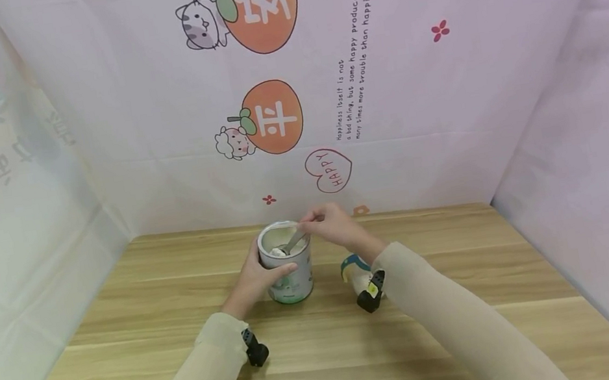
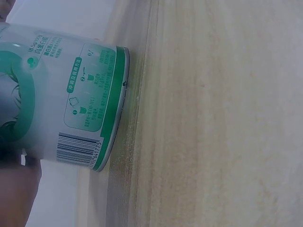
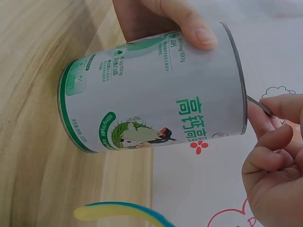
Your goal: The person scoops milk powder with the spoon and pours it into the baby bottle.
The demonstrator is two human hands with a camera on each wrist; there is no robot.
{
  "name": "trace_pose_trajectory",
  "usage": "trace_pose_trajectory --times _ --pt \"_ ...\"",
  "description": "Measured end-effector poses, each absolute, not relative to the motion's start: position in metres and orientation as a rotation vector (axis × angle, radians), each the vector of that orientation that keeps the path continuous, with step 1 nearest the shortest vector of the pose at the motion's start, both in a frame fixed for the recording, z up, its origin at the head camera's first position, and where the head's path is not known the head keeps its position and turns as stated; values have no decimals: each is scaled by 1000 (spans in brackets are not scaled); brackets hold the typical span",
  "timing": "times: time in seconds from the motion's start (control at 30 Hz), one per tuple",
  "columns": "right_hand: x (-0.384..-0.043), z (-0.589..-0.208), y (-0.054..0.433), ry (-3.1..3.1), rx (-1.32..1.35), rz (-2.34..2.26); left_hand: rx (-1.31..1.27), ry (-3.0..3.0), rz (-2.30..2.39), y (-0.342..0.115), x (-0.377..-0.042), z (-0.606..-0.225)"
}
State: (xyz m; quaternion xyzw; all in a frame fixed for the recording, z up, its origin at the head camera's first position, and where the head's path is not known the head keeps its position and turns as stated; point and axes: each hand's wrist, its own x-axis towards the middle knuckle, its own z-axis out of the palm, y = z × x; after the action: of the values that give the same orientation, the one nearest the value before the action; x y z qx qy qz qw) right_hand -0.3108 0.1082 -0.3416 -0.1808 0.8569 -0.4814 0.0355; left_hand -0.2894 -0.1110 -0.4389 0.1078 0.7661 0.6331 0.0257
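A white and green milk powder can (image 1: 292, 287) stands upright on the table, its top uncovered. My left hand (image 1: 255, 279) grips it from the left, with the thumb (image 3: 201, 35) lying across its side. Over the can's rim, my right hand (image 1: 335, 225) pinches the handle of a metal spoon (image 1: 295, 239). The spoon's bowl is inside the can, beside whitish powder (image 1: 278, 252). From the right wrist view only a short piece of the spoon handle (image 3: 259, 105) shows between fingers and rim. The left wrist view catches the can's barcode side (image 2: 78, 150).
To the right of the can, a white item (image 1: 359, 281) with a curved blue and yellow part (image 1: 354, 262) is partly hidden by my right forearm. The wooden table (image 1: 148, 292) meets a printed cloth backdrop (image 1: 180, 189) behind the can, with cloth at both sides.
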Motion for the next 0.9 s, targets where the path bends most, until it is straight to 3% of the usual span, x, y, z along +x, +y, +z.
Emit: trace_pose_trajectory --times 0.43,0.9 --pt "-313 -352 117 2551 -319 -1625 364 2375 1992 -112 -291 -443" --pt "-310 -361 120 2506 -262 -1779 363 2387 1981 -112 -290 -443"
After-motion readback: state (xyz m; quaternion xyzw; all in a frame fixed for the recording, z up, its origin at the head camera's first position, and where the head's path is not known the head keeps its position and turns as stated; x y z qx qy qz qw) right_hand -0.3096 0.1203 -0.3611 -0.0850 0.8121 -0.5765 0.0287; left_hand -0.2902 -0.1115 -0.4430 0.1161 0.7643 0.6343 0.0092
